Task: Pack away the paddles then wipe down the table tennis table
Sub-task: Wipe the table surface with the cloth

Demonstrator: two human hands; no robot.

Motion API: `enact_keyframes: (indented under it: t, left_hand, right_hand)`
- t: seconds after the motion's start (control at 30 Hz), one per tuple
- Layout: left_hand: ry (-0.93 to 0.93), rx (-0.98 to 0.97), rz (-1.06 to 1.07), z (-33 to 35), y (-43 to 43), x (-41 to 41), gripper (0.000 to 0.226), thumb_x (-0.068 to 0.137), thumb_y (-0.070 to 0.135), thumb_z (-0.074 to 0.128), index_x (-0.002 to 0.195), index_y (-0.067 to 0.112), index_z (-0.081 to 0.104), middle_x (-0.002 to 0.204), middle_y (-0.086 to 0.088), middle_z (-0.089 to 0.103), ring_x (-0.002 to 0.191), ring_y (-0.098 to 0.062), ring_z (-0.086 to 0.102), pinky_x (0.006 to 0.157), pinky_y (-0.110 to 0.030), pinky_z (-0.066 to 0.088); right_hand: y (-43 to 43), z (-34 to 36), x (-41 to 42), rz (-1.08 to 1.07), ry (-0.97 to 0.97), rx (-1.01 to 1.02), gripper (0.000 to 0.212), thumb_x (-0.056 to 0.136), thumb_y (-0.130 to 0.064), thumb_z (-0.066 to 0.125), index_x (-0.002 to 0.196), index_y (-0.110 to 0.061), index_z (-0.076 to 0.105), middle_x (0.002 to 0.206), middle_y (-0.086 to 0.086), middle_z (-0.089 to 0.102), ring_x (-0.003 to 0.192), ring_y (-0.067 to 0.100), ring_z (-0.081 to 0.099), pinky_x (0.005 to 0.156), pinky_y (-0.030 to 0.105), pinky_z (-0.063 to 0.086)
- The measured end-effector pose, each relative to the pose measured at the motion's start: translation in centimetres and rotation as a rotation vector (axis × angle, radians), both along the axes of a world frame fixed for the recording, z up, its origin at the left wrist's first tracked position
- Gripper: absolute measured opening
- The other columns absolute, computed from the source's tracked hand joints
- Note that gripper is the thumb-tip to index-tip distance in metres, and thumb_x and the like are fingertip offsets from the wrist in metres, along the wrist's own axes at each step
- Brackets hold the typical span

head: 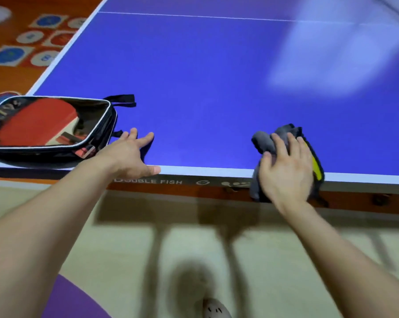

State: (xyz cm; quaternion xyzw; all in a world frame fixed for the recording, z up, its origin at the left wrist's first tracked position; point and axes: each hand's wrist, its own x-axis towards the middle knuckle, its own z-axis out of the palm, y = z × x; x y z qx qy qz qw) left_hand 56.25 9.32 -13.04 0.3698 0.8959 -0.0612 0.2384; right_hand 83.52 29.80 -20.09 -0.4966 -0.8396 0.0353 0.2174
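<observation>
A black paddle case (97,134) with a clear top lies on the near left corner of the blue table tennis table (205,76). Red paddles (33,125) show inside it. My left hand (129,154) rests flat on the table's near edge just right of the case, fingers spread. A grey cloth (262,143) with a yellow and black edge lies bunched over the near edge further right. My right hand (285,166) presses down on the cloth with straight fingers.
A white centre line (193,16) crosses the far part of the table. Beyond the left edge, an orange floor mat (21,42) carries blue and white round patches. Beige floor (129,237) and the table's leg shadows lie below the near edge.
</observation>
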Motion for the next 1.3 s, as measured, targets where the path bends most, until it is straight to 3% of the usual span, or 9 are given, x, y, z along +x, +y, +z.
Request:
enact_keyframes:
  t: [0.17,0.3,0.53,0.63,0.8,1.0,1.1,1.2,1.3]
  left_hand:
    - [0.046,-0.063,-0.013,0.2,0.6,-0.3,0.115,0.084,0.079,0.067,0.168,0.045,-0.005,0.179,-0.004,-0.006,0.165,-0.03,0.009,0.126,-0.055,0.031]
    - [0.066,-0.09,-0.044,0.8,0.8,0.1,0.116,0.085,0.08,0.067,0.169,0.043,-0.003,0.179,-0.006,0.0,0.164,-0.03,0.013,0.126,-0.051,0.031]
    - [0.206,-0.093,-0.177,1.7,1.0,-0.2,0.111,0.076,0.091,0.061,0.167,0.045,0.018,0.166,0.0,0.039,0.142,-0.026,0.051,0.098,-0.039,0.055]
    - [0.198,-0.102,-0.231,3.5,2.6,-1.7,0.094,0.07,0.081,0.074,0.154,0.046,0.048,0.127,0.005,0.067,0.121,-0.024,0.061,0.087,-0.034,0.054]
    - [0.176,-0.012,-0.266,5.2,6.9,-6.1,0.063,0.073,0.064,0.088,0.128,0.041,0.069,0.114,0.008,0.073,0.114,-0.023,0.065,0.078,-0.035,0.05]
    - [0.058,0.141,-0.235,4.3,9.7,-12.6,0.081,0.083,0.056,0.086,0.153,0.035,0.052,0.144,-0.002,0.061,0.136,-0.029,0.053,0.1,-0.041,0.051]
    - [0.086,0.131,-0.275,2.7,10.7,-15.2,0.086,0.078,0.056,0.089,0.153,0.035,0.052,0.147,-0.004,0.058,0.134,-0.031,0.055,0.102,-0.046,0.053]
    - [0.046,0.079,-0.273,2.0,13.7,-17.4,0.131,0.055,0.063,0.099,0.164,0.038,0.032,0.165,-0.007,0.039,0.15,-0.032,0.039,0.112,-0.053,0.048]
    - [0.015,-0.1,-0.252,2.2,16.5,-18.9,0.179,0.021,0.079,0.094,0.169,0.044,-0.002,0.173,-0.007,0.013,0.161,-0.037,0.012,0.117,-0.062,0.041]
  right_hand:
    - [-9.9,0.1,-13.7,0.323,0.015,-0.025,0.062,0.096,-0.035,0.046,0.151,-0.015,0.065,0.161,0.024,0.053,0.155,0.047,0.042,0.129,0.057,0.032]
    - [-6.8,0.2,-10.9,0.557,-0.03,-0.04,0.059,0.103,-0.046,0.05,0.157,-0.027,0.06,0.169,0.012,0.048,0.159,0.034,0.038,0.132,0.049,0.028]
    - [1.9,0.9,-7.1,-0.139,-0.098,-0.136,0.075,0.1,-0.056,0.032,0.165,-0.021,0.047,0.175,0.017,0.036,0.164,0.041,0.025,0.134,0.058,0.015]
    - [-2.6,1.3,-16.3,0.095,-0.149,-0.138,0.073,0.101,-0.052,0.033,0.168,-0.024,0.043,0.178,0.016,0.031,0.165,0.04,0.02,0.135,0.055,0.009]
    - [-2.2,0.6,-16.0,0.395,-0.08,-0.052,0.06,0.102,-0.044,0.043,0.157,-0.028,0.06,0.17,0.009,0.046,0.159,0.033,0.039,0.132,0.047,0.028]
    - [5.0,1.7,-10.7,-0.414,-0.058,-0.16,0.076,0.095,-0.041,0.028,0.161,-0.013,0.052,0.171,0.023,0.039,0.16,0.043,0.03,0.133,0.056,0.02]
    - [0.0,1.0,-19.7,-0.037,-0.07,-0.024,0.069,0.097,-0.039,0.034,0.155,-0.012,0.06,0.166,0.023,0.048,0.157,0.044,0.039,0.132,0.054,0.027]
    - [-1.4,1.0,-22.3,0.472,-0.099,-0.047,0.06,0.1,-0.037,0.046,0.156,-0.022,0.061,0.169,0.008,0.048,0.16,0.031,0.037,0.133,0.045,0.027]
    - [6.3,0.5,-17.9,0.174,-0.089,-0.053,0.066,0.098,-0.043,0.038,0.158,-0.022,0.058,0.17,0.008,0.046,0.158,0.034,0.04,0.132,0.047,0.028]
